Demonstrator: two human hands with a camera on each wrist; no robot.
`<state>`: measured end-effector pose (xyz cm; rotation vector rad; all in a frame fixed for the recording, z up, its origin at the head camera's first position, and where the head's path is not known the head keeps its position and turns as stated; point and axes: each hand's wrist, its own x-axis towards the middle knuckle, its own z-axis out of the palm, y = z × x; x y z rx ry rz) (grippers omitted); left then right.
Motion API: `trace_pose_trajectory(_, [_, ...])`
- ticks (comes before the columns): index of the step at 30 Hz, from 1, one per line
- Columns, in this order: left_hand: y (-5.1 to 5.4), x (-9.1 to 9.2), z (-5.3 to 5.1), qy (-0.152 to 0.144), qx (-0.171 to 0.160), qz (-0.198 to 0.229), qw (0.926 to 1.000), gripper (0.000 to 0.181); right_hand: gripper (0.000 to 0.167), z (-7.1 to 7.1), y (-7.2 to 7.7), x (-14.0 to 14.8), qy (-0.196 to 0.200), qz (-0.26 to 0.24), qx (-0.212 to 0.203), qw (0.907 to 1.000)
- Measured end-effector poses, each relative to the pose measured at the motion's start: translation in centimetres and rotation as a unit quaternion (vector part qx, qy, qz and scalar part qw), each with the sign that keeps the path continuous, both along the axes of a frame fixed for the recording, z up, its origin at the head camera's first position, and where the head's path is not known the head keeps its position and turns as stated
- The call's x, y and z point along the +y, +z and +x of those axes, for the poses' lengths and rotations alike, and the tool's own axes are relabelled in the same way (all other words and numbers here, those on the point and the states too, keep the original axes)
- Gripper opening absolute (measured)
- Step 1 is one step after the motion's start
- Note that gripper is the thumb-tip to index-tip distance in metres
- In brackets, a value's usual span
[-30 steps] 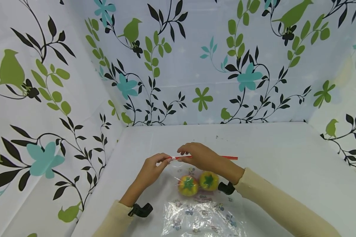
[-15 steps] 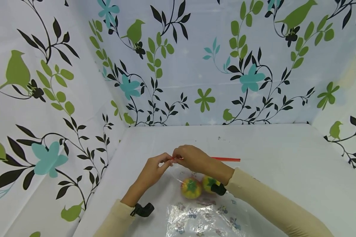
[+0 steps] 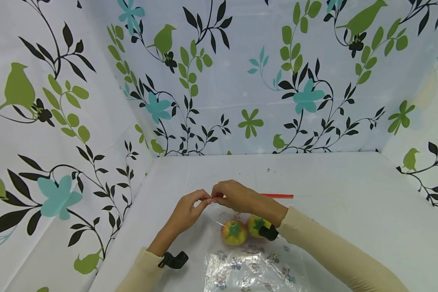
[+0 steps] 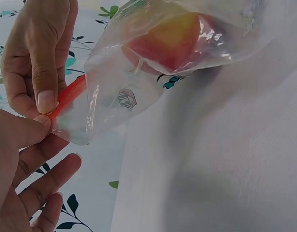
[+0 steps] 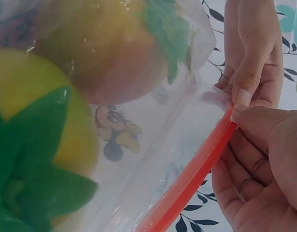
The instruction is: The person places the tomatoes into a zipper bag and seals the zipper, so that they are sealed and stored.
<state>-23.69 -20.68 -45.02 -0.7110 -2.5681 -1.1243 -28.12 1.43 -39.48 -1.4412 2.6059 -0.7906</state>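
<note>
A clear plastic bag (image 3: 248,269) printed with small cartoon figures lies on the table, a red strip (image 3: 279,196) running along its far edge. Inside are two round yellow-red toy-like fruits (image 3: 234,233) with green star-shaped leaf tops. My left hand (image 3: 185,210) pinches the left end of the red strip between thumb and index finger, its other fingers spread loosely in the left wrist view. Right beside it, my right hand (image 3: 236,197) pinches the same strip (image 5: 192,176), thumb on top. The two thumb tips meet at the bag's corner. My right forearm partly covers the second fruit (image 3: 256,225).
A white table (image 3: 336,182) spreads out around the bag. Behind it and at both sides hang white sheets (image 3: 211,109) printed with birds, leaves and flowers. Each wrist wears a black camera mount (image 3: 175,259).
My right hand has shifted slightly left along the red strip and its fingers have closed onto the end by my left hand. The left hand stays almost in place.
</note>
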Motion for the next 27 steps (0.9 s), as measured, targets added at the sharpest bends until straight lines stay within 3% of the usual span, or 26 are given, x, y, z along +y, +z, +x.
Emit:
trace_pose_trajectory(5, [0.0, 0.0, 0.0, -0.007, -0.006, 0.001, 1.0000, 0.016, 0.008, -0.2, 0.1, 0.4, 0.007, 0.003, -0.017, 0.9998])
trace_pose_trajectory(12, [-0.1, -0.4, 0.0, 0.014, -0.024, 0.001, 0.9996, 0.017, 0.008, -0.8, -0.1, 1.7, -0.005, 0.024, -0.031, 0.9992])
trace_pose_trajectory(20, [-0.3, -0.8, -0.1, 0.024, -0.027, 0.005, 0.9993, 0.017, 0.006, -1.6, -0.4, 4.3, -0.014, 0.035, -0.058, 0.9976])
trace_pose_trajectory(27, [-0.5, -1.4, -0.2, 0.046, -0.040, 0.001, 0.9982, 0.017, 0.009, -2.4, -0.9, 8.1, -0.025, 0.028, -0.058, 0.9976])
